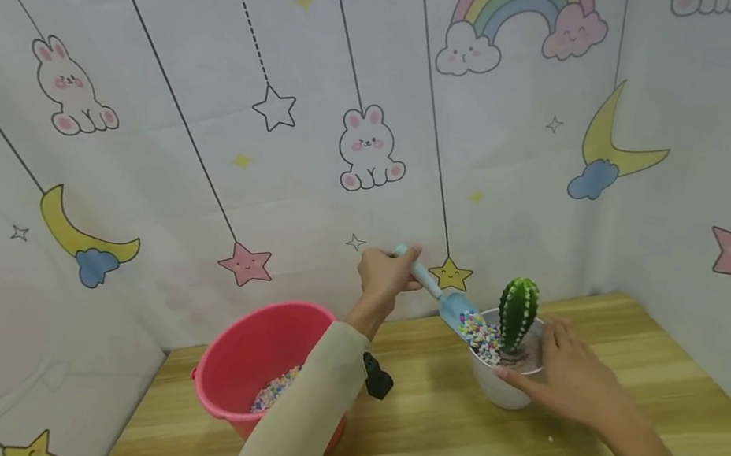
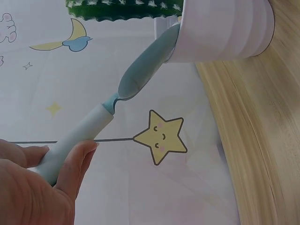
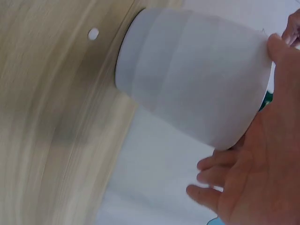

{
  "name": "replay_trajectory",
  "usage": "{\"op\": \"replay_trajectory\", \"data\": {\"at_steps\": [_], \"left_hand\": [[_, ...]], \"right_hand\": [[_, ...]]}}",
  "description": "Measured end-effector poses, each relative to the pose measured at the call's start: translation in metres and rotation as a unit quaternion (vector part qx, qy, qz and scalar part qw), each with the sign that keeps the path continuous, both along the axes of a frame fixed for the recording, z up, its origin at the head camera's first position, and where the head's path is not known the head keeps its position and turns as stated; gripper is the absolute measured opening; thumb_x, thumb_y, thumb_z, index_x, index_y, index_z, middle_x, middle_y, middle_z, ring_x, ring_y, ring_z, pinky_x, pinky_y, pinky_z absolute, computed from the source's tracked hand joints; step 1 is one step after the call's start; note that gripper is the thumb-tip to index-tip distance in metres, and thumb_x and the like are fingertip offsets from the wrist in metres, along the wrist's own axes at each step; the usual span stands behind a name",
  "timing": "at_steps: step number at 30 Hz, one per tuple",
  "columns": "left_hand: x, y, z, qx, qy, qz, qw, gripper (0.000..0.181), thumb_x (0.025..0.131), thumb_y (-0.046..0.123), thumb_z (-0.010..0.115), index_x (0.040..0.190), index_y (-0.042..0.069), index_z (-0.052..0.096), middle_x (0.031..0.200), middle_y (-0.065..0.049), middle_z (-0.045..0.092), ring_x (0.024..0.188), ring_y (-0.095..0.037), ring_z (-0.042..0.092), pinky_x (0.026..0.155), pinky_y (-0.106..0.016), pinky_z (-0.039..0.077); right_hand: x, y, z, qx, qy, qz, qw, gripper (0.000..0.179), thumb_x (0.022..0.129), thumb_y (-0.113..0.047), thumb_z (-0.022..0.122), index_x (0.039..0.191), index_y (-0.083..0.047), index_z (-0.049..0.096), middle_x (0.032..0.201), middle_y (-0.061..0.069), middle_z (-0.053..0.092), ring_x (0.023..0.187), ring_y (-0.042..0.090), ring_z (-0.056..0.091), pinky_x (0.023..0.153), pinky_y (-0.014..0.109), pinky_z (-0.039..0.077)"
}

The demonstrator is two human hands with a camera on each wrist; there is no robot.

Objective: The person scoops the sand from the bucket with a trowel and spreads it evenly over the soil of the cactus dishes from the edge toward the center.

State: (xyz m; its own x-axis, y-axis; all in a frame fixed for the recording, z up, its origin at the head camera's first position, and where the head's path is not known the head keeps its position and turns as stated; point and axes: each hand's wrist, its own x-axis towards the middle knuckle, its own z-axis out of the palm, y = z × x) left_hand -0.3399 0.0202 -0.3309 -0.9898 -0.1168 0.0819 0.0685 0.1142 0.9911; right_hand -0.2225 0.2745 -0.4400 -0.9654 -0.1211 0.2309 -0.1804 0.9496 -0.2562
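Note:
My left hand (image 1: 387, 273) grips the handle of a pale blue toy shovel (image 1: 456, 308). Its scoop tips down at the rim of a white pot (image 1: 501, 391), as the left wrist view also shows. Colourful pebbles (image 1: 481, 334) spread from the scoop into the pot's left side. A green cactus (image 1: 517, 312) with pale spines stands upright in the pot. My right hand (image 1: 575, 373) holds the pot at its right rim, thumb on the near side and fingers round the far side. In the right wrist view the thumb (image 3: 277, 47) lies at the rim.
A red bucket (image 1: 220, 376) stands left of the pot, partly behind my left sleeve, with more colourful pebbles (image 1: 273, 390) inside. One small white pebble (image 3: 93, 33) lies on the wooden table (image 1: 424, 445) near the pot. A patterned cloth wall (image 1: 199, 194) rises behind the table.

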Motion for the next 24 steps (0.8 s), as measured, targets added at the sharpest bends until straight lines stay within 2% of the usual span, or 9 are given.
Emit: {"op": "replay_trajectory", "data": {"at_steps": [4, 10, 12, 17, 24], "left_hand": [[0.001, -0.002, 0.002, 0.002, 0.005, -0.001, 1.0, 0.03, 0.097, 0.021, 0.077, 0.102, -0.008, 0.075, 0.083, -0.022, 0.078, 0.053, -0.013, 0.073, 0.059, -0.029, 0.066], [0.001, -0.001, 0.003, 0.0, 0.014, -0.008, 0.9999, 0.029, 0.095, 0.021, 0.078, 0.1, -0.008, 0.076, 0.08, -0.021, 0.078, 0.053, -0.014, 0.073, 0.054, -0.026, 0.065], [0.002, 0.0, 0.003, -0.005, 0.013, -0.008, 0.9999, 0.03, 0.095, 0.022, 0.079, 0.099, -0.008, 0.076, 0.078, -0.02, 0.078, 0.052, -0.014, 0.072, 0.053, -0.025, 0.064], [0.001, 0.0, 0.005, -0.01, 0.023, 0.0, 0.9997, 0.029, 0.095, 0.02, 0.079, 0.097, -0.008, 0.077, 0.077, -0.02, 0.077, 0.05, -0.012, 0.071, 0.053, -0.025, 0.064], [0.004, 0.003, 0.011, -0.024, 0.033, -0.005, 0.9991, 0.03, 0.095, 0.023, 0.08, 0.099, -0.007, 0.077, 0.08, -0.017, 0.077, 0.055, -0.014, 0.073, 0.056, -0.026, 0.065]], "right_hand": [[0.002, -0.006, 0.003, 0.013, -0.004, -0.011, 0.9998, 0.128, 0.09, -0.086, 0.05, 0.149, 0.026, 0.031, 0.158, 0.048, 0.027, 0.149, 0.065, 0.026, 0.126, 0.071, 0.029], [-0.004, 0.014, 0.007, -0.07, -0.035, 0.058, 0.9953, 0.119, 0.092, -0.067, 0.068, 0.154, 0.024, 0.022, 0.162, 0.048, 0.017, 0.151, 0.066, 0.018, 0.123, 0.077, 0.026], [-0.005, 0.019, 0.005, -0.083, -0.04, 0.065, 0.9937, 0.118, 0.091, -0.064, 0.07, 0.157, 0.021, 0.02, 0.164, 0.046, 0.015, 0.153, 0.064, 0.018, 0.123, 0.077, 0.025], [-0.005, 0.013, 0.0, -0.049, -0.022, 0.044, 0.9976, 0.12, 0.091, -0.072, 0.065, 0.155, 0.022, 0.024, 0.162, 0.046, 0.021, 0.15, 0.064, 0.024, 0.124, 0.074, 0.028], [0.003, -0.001, 0.004, -0.006, 0.018, 0.017, 0.9997, 0.119, 0.091, -0.074, 0.064, 0.149, 0.025, 0.033, 0.156, 0.047, 0.033, 0.147, 0.065, 0.031, 0.124, 0.071, 0.031]]}}
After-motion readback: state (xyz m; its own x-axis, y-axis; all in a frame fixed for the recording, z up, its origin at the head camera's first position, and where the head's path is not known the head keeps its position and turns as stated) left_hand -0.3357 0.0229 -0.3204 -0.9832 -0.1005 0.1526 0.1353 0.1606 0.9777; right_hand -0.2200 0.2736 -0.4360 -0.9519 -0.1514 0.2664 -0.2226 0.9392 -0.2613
